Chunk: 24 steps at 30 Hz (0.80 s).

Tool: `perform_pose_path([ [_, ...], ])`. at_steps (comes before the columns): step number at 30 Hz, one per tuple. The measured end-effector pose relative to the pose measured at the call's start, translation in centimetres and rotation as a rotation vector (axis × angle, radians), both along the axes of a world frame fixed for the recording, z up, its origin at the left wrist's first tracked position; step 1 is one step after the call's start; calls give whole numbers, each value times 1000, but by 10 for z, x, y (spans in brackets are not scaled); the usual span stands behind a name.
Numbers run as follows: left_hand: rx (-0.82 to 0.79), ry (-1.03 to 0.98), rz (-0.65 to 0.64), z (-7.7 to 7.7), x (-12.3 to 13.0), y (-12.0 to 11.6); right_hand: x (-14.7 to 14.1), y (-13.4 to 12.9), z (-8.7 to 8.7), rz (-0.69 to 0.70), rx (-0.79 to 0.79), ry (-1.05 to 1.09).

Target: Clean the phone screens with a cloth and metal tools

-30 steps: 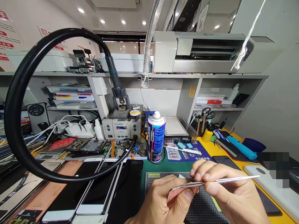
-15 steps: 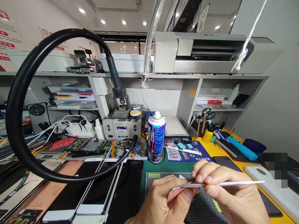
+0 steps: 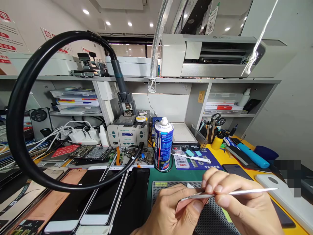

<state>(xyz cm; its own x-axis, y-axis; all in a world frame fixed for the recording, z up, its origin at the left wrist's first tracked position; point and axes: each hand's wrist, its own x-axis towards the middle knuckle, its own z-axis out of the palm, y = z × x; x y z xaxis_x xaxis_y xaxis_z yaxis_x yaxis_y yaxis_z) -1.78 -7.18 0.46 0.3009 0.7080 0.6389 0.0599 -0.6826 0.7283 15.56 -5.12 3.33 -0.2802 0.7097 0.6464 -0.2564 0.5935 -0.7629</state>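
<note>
My left hand [image 3: 171, 207] is closed round a thin, flat pinkish panel [image 3: 182, 205] with a dark edge, held tilted above the grey perforated mat [image 3: 207, 218]. My right hand [image 3: 241, 199] pinches a slim pale metal tool [image 3: 254, 191] between thumb and fingers. The tool's tapered end points to the right, and its other end meets the panel's upper edge near my left thumb. Fingers hide the exact contact. A small white piece shows behind my left fingers.
A blue spray can [image 3: 163, 145] stands behind the mat. To the left lie several phones [image 3: 102, 199] under a looping black hose [image 3: 14, 124] from a soldering station [image 3: 128, 133]. A white phone-shaped cover [image 3: 283, 195] and dark phones are at right.
My right fingers have shifted very slightly, and the tool's pointed end sits a little higher. The panel stays in my left hand, almost unmoved.
</note>
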Motion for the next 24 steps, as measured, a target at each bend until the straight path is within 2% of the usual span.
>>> perform_pose_path([
  [16, 86, -22, 27, -3, 1, 0, 1, 1, -2, 41, -23, -10],
  [24, 157, -13, 46, -2, 1, 2, 5, -1, -5, 80, -117, -1],
])
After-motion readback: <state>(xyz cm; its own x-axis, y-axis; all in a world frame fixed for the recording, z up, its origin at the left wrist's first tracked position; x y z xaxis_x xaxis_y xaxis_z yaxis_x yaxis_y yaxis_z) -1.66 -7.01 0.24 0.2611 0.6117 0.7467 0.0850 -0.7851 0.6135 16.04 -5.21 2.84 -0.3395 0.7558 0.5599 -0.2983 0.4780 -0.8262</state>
